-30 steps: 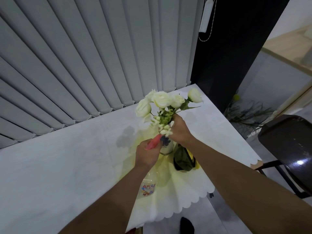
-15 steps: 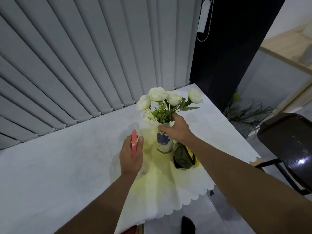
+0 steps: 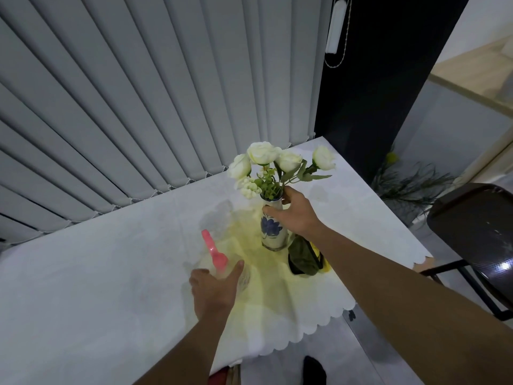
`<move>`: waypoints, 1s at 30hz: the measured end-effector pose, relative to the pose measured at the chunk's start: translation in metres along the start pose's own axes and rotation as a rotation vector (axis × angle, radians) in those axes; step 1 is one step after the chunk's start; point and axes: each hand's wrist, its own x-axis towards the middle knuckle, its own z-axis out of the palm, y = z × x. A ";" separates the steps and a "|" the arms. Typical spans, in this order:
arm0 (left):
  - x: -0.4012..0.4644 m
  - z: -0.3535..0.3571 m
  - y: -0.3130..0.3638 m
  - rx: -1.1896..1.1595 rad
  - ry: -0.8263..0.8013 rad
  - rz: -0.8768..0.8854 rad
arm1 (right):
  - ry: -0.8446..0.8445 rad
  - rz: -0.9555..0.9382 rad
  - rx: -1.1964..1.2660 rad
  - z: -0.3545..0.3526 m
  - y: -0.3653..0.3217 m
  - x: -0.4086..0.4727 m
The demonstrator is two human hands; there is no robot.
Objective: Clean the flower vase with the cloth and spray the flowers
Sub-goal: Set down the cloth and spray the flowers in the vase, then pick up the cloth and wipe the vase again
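White roses [image 3: 262, 153] stand in a white vase with a blue flower print [image 3: 273, 232] on the table. My right hand [image 3: 294, 215] grips the vase's neck just under the blooms. A clear spray bottle with a pink head [image 3: 213, 251] stands upright on the table, left of the vase. My left hand [image 3: 215, 290] sits just behind it, fingers spread and thumb stretched along the bottle's side, not wrapped around it. A dark green cloth [image 3: 302, 257] lies crumpled right of the vase's base, partly under my right forearm.
The table wears a white cloth with a scalloped edge [image 3: 319, 329] and a yellowish patch around the vase. Grey vertical blinds [image 3: 166, 107] back the table. A dark chair [image 3: 477, 232] stands to the right, and a floor plant [image 3: 410, 184] beyond the table's corner.
My left hand carried the spray bottle from beside the flowers down and left, set it on the table and loosened its hold. The right hand slid from the stems to the vase's neck.
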 end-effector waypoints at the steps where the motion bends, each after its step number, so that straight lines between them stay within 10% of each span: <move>1: -0.003 0.002 -0.002 0.055 -0.031 -0.070 | 0.000 0.001 -0.005 0.000 0.000 0.000; 7: -0.015 0.003 -0.002 0.175 -0.665 -0.400 | 0.001 0.006 -0.036 -0.001 0.002 0.002; 10: -0.016 0.013 0.022 0.119 -0.800 -0.213 | -0.019 0.013 -0.048 -0.003 0.006 0.001; 19: -0.003 0.031 0.124 -0.248 -0.301 0.457 | -0.051 0.165 -0.491 -0.015 0.064 -0.037; 30: 0.011 0.034 0.164 -0.135 -0.257 0.577 | 0.094 0.124 -0.465 -0.007 0.126 -0.065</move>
